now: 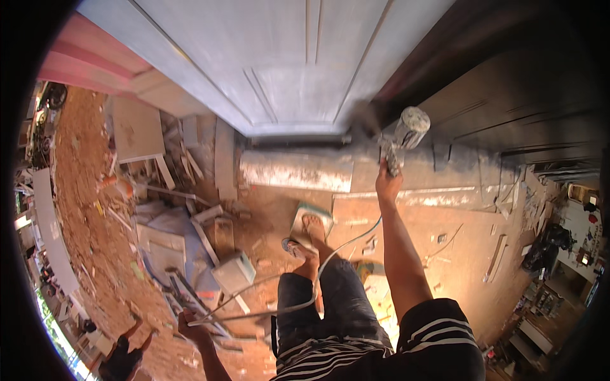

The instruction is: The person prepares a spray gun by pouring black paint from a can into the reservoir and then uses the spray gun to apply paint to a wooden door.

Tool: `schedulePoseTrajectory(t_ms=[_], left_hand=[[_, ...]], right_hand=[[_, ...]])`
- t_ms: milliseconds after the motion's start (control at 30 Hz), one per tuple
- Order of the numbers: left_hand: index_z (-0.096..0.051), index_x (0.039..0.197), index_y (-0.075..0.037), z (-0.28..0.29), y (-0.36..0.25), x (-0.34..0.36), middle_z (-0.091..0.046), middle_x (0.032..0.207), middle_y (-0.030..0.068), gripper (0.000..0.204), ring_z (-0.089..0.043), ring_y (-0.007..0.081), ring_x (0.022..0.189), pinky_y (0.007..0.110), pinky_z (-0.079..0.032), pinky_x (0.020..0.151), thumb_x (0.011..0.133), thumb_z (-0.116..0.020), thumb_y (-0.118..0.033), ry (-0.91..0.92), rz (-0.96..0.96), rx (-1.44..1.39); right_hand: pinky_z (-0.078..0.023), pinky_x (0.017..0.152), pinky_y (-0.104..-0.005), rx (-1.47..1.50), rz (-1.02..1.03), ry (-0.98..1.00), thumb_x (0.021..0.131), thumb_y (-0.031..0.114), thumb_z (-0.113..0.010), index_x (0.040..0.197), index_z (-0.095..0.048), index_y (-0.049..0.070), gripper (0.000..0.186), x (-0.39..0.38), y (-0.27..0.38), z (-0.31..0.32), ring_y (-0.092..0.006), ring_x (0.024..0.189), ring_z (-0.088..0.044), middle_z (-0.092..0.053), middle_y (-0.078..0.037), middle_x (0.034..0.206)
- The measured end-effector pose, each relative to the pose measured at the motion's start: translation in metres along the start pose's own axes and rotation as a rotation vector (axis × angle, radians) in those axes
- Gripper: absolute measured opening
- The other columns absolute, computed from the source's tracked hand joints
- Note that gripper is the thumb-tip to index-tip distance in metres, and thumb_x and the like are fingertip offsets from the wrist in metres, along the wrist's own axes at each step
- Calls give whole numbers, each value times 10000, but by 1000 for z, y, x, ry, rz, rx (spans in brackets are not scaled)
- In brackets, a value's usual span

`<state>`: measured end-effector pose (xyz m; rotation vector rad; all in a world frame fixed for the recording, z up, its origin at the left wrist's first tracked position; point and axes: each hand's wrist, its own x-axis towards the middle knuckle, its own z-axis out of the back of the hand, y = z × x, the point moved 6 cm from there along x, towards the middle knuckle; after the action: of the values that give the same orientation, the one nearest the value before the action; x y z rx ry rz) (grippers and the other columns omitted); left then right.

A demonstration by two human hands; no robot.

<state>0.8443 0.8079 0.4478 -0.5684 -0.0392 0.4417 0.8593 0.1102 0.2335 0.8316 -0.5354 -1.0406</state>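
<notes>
My right hand (388,181) is closed round the handle of a spray gun (391,154), its arm stretched forward. A paint-spattered cup (414,122) sits on top of the gun. The nozzle faces the lower right corner of a pale grey panelled door (289,82), and a dark blur shows between them. To the right stands a black-coated panel (508,101). Low at the left, my left hand (189,324) is closed round a thin hose (286,310). That hose loops across my legs and rises towards my right forearm.
Wood offcuts (190,159), a board (136,130) and a pale box (234,274) clutter the dirt floor at left. One sandalled foot rests on a low block (324,223). A black bag (549,244) lies at far right. Another person (124,359) is at the lower left.
</notes>
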Motion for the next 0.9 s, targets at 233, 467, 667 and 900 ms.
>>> schedulePoseTrajectory(t_ms=[233, 467, 667, 900], left_hand=[[-604, 745, 22, 90, -104, 23, -592, 642, 137, 395, -527, 258, 572, 399, -409, 552, 997, -486, -259, -160, -315, -116], [-550, 752, 39, 162, -169, 31, -572, 650, 164, 411, -508, 274, 563, 400, -398, 555, 1007, -473, -275, -341, -504, -437], [-580, 720, 35, 200, -195, 19, -513, 586, 107, 414, -460, 187, 559, 362, -355, 538, 989, -531, -276, -356, -598, -512], [-526, 701, 37, 236, -217, -2, -444, 559, 74, 408, -382, 131, 540, 333, -304, 506, 976, -550, -263, -322, -698, -641]], right_hand=[[-476, 697, -356, 229, 202, -145, 906, 231, -674, 995, -664, -43, 288, -6, 211, 152, -160, 763, -588, -668, -116, 812], [-458, 618, -338, 184, 406, -244, 901, 315, -677, 886, -662, -3, 319, 10, 392, 303, -137, 643, -563, -594, -41, 656], [-481, 674, -347, 177, 446, -246, 891, 330, -660, 1005, -691, 20, 332, 4, 501, 412, -167, 663, -590, -622, -75, 686], [-445, 606, -340, 229, 726, -325, 891, 377, -663, 811, -665, 9, 377, 11, 617, 506, -149, 598, -555, -577, -39, 611]])
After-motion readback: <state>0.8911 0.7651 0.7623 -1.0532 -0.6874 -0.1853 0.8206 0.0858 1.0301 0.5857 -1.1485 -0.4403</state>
